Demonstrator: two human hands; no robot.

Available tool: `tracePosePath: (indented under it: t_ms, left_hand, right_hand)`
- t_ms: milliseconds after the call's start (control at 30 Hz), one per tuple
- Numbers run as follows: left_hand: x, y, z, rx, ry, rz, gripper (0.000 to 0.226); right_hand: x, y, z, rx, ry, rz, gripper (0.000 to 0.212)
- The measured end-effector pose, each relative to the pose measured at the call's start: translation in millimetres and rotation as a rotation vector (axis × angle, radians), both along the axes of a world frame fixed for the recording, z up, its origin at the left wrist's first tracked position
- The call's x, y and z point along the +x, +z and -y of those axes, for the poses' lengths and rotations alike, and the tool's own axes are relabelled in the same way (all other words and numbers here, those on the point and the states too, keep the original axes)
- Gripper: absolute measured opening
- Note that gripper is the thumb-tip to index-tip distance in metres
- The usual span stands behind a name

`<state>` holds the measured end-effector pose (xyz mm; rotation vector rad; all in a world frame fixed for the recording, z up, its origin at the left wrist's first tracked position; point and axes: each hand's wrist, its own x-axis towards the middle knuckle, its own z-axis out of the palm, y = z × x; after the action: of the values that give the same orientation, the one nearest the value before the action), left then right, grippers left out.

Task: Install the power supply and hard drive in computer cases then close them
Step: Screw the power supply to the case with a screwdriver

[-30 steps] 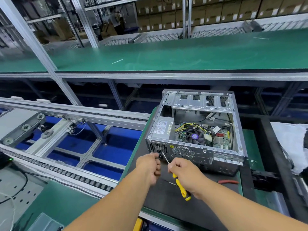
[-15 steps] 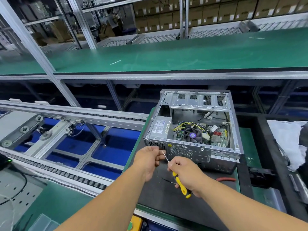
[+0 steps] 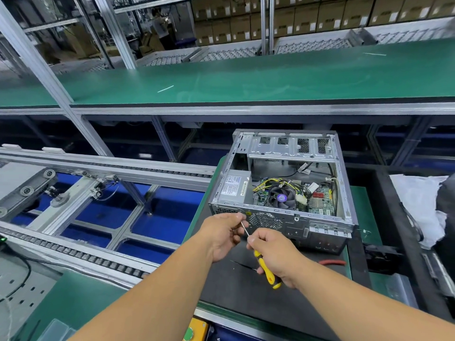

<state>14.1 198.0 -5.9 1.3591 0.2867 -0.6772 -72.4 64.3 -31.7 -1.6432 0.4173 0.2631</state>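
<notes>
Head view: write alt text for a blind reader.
A right hand grips a yellow-handled screwdriver, its tip at the left hand, before an open computer case holding a power supply.

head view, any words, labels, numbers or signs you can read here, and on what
None can be read.
Power supply label: printed, too small to read.
Yellow sticker on the case rear: blurred.
Labels on the cardboard boxes: too small.
Fan hub sticker: blurred.
</notes>
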Motion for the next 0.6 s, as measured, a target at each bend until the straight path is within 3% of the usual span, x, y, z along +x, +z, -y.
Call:
tracePosePath:
  t_ms: [600]
  left_hand:
    - [15,-1,4,0.039,-0.014,-0.106,0.022]
  right_hand:
    - [14,-4,-29,0.078,-0.197,-0.046,0.026]
